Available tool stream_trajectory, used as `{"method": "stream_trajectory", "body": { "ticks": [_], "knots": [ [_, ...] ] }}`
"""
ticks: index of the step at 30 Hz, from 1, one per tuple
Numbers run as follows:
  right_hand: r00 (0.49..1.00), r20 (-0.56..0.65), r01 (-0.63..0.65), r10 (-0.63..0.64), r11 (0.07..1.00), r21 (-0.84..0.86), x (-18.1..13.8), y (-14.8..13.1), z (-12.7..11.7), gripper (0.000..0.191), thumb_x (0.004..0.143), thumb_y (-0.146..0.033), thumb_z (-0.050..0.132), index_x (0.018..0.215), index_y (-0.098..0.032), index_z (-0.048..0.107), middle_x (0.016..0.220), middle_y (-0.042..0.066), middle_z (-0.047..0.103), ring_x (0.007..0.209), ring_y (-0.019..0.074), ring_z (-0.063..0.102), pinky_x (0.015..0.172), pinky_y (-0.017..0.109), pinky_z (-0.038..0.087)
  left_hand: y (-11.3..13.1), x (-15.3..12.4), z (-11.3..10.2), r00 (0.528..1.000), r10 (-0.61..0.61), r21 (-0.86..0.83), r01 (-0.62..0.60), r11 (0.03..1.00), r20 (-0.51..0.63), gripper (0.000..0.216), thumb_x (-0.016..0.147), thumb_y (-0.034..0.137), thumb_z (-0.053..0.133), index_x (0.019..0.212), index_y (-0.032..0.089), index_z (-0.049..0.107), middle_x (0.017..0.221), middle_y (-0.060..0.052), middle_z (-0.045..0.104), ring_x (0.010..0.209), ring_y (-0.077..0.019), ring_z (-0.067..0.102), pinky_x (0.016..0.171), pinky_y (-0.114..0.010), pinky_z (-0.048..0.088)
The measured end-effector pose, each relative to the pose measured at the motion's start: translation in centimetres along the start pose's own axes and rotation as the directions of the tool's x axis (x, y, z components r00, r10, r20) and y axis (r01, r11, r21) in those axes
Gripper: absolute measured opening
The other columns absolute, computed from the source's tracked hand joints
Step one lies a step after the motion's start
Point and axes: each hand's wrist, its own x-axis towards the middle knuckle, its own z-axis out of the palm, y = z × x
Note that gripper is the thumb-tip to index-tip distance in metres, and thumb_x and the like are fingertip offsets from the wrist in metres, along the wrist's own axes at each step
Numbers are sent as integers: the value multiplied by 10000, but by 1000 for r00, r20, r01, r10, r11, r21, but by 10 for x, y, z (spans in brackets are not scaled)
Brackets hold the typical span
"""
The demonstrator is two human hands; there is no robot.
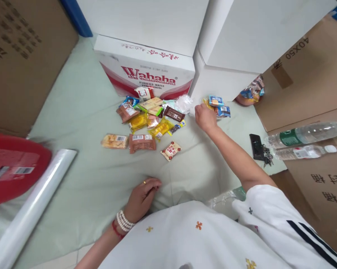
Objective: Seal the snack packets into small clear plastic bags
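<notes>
My right hand [206, 117] reaches out with bent fingers to the right end of a group of wrapped snacks. Its fingertips are hidden. Touching or just beside it are a yellow snack packet [208, 103] and two blue snack packets [216, 100]. My left hand [142, 196], with a ring and bracelets, rests closed on the pale cloth near my body, and nothing shows in it. Between the hands lie a cream-coloured snack packet [171, 150], a brown packet [142, 142] and a bread packet [115, 141]. Behind these, several packets are heaped, among them a dark brown one [174, 113].
A Wahaha water carton [146, 73] and white boxes [230, 33] stand behind the snacks. To the right are a phone [256, 146], keys [268, 157], two plastic bottles [305, 135] and a snack-filled bowl [245, 99]. A red container [17, 168] and white roll [33, 209] lie left.
</notes>
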Motion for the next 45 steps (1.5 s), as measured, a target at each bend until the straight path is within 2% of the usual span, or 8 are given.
{"method": "stream_trajectory", "body": {
  "ticks": [9, 14, 18, 21, 26, 32, 40, 45],
  "knots": [
    [988, -114, -90, 102, 990, 104, 31, -36, 25, 408, 1057, -333, 374, 1382, -210, 588, 1401, 170, 529, 1070, 311, 585, 850, 408, 483, 15, -24, -15, 968, -121, -63, 109, 992, -222, 270, 950, 245, 523, 843, 214, 769, 937, -68, 777, 869, -178, 730, 711, -266, 583],
    [997, 3, -75, 75, 990, 123, 43, -41, 26, 314, 1036, -254, 396, 1125, -203, 692, 1259, 158, 610, 1130, 309, 539, 875, 410, 475, 25, -21, -30, 926, -241, -121, 214, 969, -292, 248, 922, 302, 563, 813, 210, 766, 934, -64, 766, 830, -175, 709, 661, -253, 577],
    [969, -217, -28, 121, 921, 389, 8, -26, 13, 269, 1002, -301, 474, 1028, -186, 716, 1119, 124, 682, 1059, 268, 581, 916, 397, 465, 25, -20, -37, 904, -321, -191, 275, 942, -283, 231, 903, 348, 604, 843, 208, 777, 956, -70, 757, 826, -179, 692, 701, -269, 581],
    [935, -233, -5, 266, 667, 745, -52, -21, 10, 258, 925, -420, 610, 1003, -201, 722, 966, 59, 713, 866, 205, 613, 817, 337, 493, 23, -13, -36, 881, -400, -310, 318, 896, -253, 238, 888, 394, 645, 902, 199, 781, 915, -67, 744, 795, -173, 672, 698, -271, 570],
    [909, 299, -328, 291, 54, 943, -168, -47, 28, 281, 775, -428, 745, 977, -233, 740, 817, 14, 710, 684, 176, 605, 654, 292, 483, 33, 35, -10, 863, -505, -566, 409, 716, -15, 433, 833, 556, 722, 1067, 193, 701, 1051, -85, 718, 811, -182, 677, 520, -228, 515],
    [976, 191, -215, 102, 349, 912, -225, -69, 24, 164, 857, -340, 652, 924, -225, 747, 869, 21, 679, 756, 166, 581, 711, 280, 460, 40, 90, 43, 873, -461, -649, 443, 619, 158, 497, 636, 528, 878, 888, 163, 655, 768, -13, 677, 569, -120, 614, 446, -203, 424],
    [808, -77, -225, 584, 428, 875, -195, -13, 3, 214, 899, -387, 602, 1002, -205, 648, 872, 26, 666, 754, 167, 577, 732, 295, 480, 19, 75, 36, 849, -527, -645, 376, 666, -49, 415, 699, 541, 815, 807, 170, 663, 519, 54, 573, 444, -83, 493, 438, -194, 301],
    [932, 34, -243, 361, 553, 797, -162, -26, -2, 394, 893, -415, 630, 1215, -194, 682, 1085, 104, 726, 702, 156, 573, 728, 329, 507, 27, 60, 35, 865, -496, -613, 353, 707, -74, 368, 702, 486, 806, 864, 161, 745, 649, -9, 696, 535, -125, 568, 481, -223, 393]
  ]
}}
